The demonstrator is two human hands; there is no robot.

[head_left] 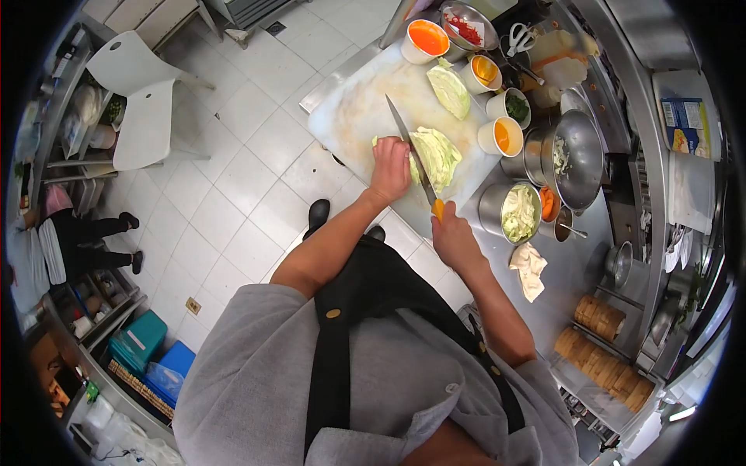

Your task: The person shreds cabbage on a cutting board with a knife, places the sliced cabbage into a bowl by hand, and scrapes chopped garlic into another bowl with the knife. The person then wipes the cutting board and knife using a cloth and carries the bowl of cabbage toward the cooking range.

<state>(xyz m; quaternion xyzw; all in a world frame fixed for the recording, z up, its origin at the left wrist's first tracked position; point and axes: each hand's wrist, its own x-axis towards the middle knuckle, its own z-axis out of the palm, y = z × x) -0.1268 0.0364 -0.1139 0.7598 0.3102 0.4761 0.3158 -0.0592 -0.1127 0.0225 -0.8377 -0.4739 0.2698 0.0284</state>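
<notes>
My right hand (457,239) is closed around the yellow handle of a long kitchen knife (404,128). Its blade points away from me, up across a white cutting board (350,116). To the left of the blade, my left hand (392,167) presses down with curled fingers on cabbage, mostly hidden beneath it. A cut cabbage piece (439,159) lies against the blade's right side. Farther up the board rests another cabbage wedge (448,91), touched by neither hand. A metal pot (497,210) of chopped cabbage stands right of the board.
Beside the board stand tubs with orange contents (427,39), a tub of greens (513,107), a bowl of red strips (468,23) and a large metal bowl (579,159). A crumpled cloth (528,270) lies near my right arm. Another person (70,245) is at far left, near a white chair (144,101).
</notes>
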